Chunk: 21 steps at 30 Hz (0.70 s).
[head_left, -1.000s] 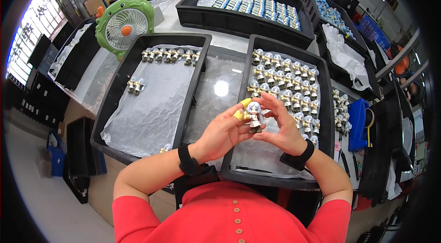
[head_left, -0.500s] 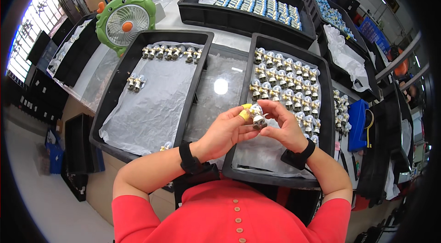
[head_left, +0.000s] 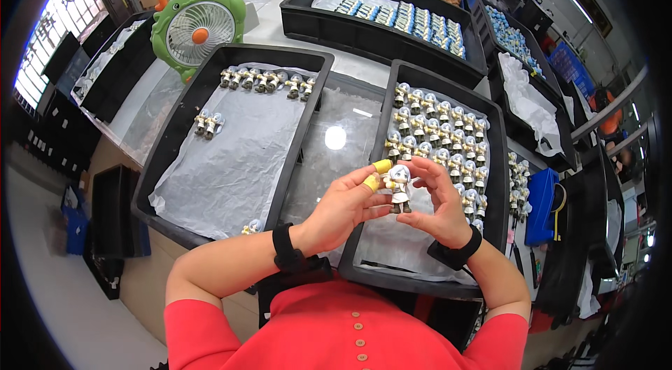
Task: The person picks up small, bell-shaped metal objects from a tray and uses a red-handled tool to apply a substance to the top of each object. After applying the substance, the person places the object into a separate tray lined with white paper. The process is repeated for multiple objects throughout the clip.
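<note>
Toy figure (head_left: 400,193) hung over the big black tray (head_left: 413,285), where paper (head_left: 392,249) likely stopped scratches. The left hand (head_left: 339,207) pinched it and the right hand (head_left: 448,207) cupped it, maybe to keep it still; yellow finger covers (head_left: 372,182) perhaps kept it clean.

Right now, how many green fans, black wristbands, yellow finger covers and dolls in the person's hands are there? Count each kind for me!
Fan: 1
Wristbands: 2
Finger covers: 2
Held doll: 1
Total: 6
</note>
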Each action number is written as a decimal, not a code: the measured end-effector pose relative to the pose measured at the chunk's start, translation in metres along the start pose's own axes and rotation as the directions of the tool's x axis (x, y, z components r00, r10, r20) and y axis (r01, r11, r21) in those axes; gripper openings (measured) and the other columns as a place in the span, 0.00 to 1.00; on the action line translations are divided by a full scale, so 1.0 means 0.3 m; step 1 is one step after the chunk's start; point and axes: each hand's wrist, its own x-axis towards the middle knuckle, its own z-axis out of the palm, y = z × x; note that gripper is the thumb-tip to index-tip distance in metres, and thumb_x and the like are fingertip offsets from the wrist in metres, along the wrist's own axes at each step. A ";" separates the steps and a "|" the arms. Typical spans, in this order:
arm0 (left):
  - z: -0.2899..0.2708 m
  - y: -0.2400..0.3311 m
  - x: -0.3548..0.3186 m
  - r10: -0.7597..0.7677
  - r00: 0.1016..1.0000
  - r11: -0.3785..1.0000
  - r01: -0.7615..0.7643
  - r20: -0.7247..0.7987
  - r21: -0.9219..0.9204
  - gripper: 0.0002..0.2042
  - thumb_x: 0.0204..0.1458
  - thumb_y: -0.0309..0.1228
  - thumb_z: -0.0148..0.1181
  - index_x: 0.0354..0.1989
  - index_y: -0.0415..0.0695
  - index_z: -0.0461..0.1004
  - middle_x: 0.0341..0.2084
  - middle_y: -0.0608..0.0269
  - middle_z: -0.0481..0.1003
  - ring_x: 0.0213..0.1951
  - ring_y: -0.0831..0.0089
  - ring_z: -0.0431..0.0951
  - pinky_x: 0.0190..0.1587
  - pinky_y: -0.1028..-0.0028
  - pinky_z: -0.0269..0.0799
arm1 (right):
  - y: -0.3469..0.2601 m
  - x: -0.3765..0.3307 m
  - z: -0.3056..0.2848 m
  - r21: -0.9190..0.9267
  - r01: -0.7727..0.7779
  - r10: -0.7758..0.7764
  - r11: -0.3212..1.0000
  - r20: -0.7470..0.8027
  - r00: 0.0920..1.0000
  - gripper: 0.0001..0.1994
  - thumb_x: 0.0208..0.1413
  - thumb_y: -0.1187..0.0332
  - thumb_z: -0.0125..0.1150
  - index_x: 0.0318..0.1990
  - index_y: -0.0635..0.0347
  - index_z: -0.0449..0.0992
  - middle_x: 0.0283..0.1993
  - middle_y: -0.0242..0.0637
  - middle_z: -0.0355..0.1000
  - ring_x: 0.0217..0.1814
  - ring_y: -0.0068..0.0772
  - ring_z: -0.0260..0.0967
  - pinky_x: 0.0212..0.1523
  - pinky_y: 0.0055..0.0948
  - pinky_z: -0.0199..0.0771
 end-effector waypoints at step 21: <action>0.032 -0.002 -0.022 0.437 0.888 0.737 -0.445 0.143 0.509 0.17 0.54 0.17 0.48 0.53 0.38 0.69 0.43 0.62 0.63 0.45 0.77 0.69 0.44 0.79 0.70 | -0.006 -0.001 0.033 0.637 -0.349 0.239 0.687 0.255 0.937 0.46 0.40 0.88 0.60 0.68 0.47 0.48 0.60 0.35 0.59 0.54 0.29 0.63 0.47 0.26 0.69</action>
